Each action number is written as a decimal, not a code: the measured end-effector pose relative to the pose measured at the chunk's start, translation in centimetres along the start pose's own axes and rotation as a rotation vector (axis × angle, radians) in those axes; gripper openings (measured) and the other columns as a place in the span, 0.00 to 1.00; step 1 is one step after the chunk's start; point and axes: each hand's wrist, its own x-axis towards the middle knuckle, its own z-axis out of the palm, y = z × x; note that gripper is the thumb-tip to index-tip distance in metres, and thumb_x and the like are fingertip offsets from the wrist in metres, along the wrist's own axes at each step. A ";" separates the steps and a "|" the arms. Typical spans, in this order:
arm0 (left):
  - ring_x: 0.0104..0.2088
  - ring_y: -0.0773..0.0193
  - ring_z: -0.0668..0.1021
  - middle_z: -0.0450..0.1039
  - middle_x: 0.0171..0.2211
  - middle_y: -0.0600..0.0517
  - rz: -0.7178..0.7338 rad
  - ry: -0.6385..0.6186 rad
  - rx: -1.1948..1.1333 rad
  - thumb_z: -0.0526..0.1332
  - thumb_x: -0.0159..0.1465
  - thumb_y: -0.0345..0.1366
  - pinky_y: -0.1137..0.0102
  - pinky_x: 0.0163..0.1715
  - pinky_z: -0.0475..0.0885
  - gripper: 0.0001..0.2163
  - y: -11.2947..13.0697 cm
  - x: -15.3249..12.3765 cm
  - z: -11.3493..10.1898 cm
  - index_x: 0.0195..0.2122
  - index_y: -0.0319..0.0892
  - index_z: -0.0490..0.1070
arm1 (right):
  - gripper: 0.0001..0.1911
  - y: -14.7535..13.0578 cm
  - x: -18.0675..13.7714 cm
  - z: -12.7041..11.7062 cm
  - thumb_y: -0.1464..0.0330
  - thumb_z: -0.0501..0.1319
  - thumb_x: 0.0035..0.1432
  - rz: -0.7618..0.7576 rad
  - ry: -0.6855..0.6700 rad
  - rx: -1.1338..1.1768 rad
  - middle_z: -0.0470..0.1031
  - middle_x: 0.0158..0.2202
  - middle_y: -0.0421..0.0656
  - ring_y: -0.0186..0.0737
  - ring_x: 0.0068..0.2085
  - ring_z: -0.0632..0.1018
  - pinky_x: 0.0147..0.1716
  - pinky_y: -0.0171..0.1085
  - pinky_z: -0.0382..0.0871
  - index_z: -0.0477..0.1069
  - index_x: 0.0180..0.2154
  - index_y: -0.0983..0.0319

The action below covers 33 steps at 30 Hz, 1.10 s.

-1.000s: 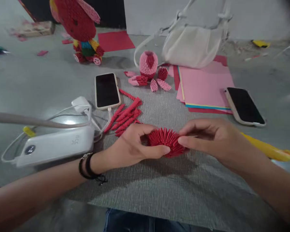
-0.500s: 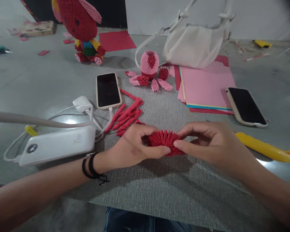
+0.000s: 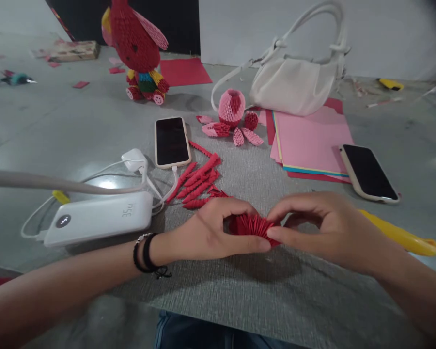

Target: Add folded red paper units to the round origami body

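- The left hand [image 3: 210,232] and the right hand [image 3: 319,228] together gripped a spiky red paper ring [image 3: 252,225], fingers curled round it from either side, thumbs meeting along its near edge.
- The ring sat low over a grey woven mat [image 3: 261,286] on the counter [image 3: 58,126], about at the mat's middle; whether it touched the mat could not be told.
- The left wrist wore dark bracelets [image 3: 147,252].
- Just behind the left hand lay a loose heap of red folded paper strips [image 3: 199,179].
- To the left lay a white power bank [image 3: 100,218], cabled to a phone [image 3: 172,141] lying face up.
- A second phone [image 3: 368,172] rested on a stack of pink paper sheets [image 3: 308,143] to the right.
- A yellow knife [image 3: 403,235] lay just beyond the right hand.
- Farther back stood a small pink paper vase [image 3: 231,105] with folded petals beside it, a white handbag [image 3: 296,87] and a red paper figure [image 3: 138,48].
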 end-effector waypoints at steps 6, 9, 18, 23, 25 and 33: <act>0.34 0.64 0.77 0.79 0.34 0.48 0.195 -0.073 0.016 0.71 0.63 0.40 0.71 0.36 0.72 0.10 -0.3 -0.5 1.0 0.39 0.36 0.80 | 0.09 1.6 4.5 -0.2 0.59 0.69 0.60 -0.069 0.057 0.100 0.84 0.31 0.41 0.41 0.32 0.83 0.33 0.38 0.78 0.83 0.33 0.56; 0.35 0.62 0.79 0.81 0.35 0.45 0.232 -0.146 -0.023 0.70 0.65 0.41 0.69 0.38 0.72 0.12 -0.6 -0.6 1.4 0.40 0.34 0.81 | 0.09 1.6 7.6 1.4 0.65 0.68 0.60 -0.187 0.164 -0.108 0.86 0.43 0.42 0.44 0.42 0.84 0.41 0.41 0.77 0.84 0.42 0.55; 0.33 0.64 0.77 0.78 0.32 0.48 0.175 -0.149 -0.057 0.70 0.64 0.43 0.70 0.36 0.70 0.13 -0.5 -0.6 1.4 0.39 0.36 0.81 | 0.05 0.0 12.8 4.9 0.64 0.70 0.56 -0.235 0.287 -0.166 0.80 0.31 0.42 0.44 0.33 0.77 0.34 0.44 0.65 0.80 0.31 0.59; 0.32 0.65 0.76 0.78 0.32 0.50 0.111 -0.100 -0.031 0.71 0.64 0.43 0.70 0.34 0.70 0.13 -0.3 -0.8 1.4 0.38 0.37 0.81 | 0.08 0.7 11.8 3.7 0.60 0.69 0.59 -0.213 0.200 0.015 0.78 0.31 0.39 0.38 0.31 0.75 0.31 0.39 0.67 0.78 0.33 0.58; 0.32 0.65 0.76 0.79 0.32 0.50 0.113 -0.045 -0.005 0.71 0.64 0.43 0.71 0.33 0.70 0.12 -0.2 -0.7 1.3 0.38 0.37 0.81 | 0.12 1.3 10.5 3.1 0.57 0.70 0.58 -0.132 0.165 0.241 0.73 0.26 0.36 0.34 0.25 0.70 0.26 0.37 0.63 0.76 0.34 0.58; 0.37 0.62 0.79 0.81 0.38 0.45 0.140 0.044 0.042 0.70 0.64 0.43 0.68 0.39 0.73 0.14 -0.2 -0.3 0.9 0.41 0.36 0.80 | 0.08 1.5 8.8 1.8 0.62 0.65 0.66 -0.272 0.196 0.194 0.80 0.35 0.43 0.43 0.37 0.81 0.39 0.44 0.73 0.69 0.37 0.58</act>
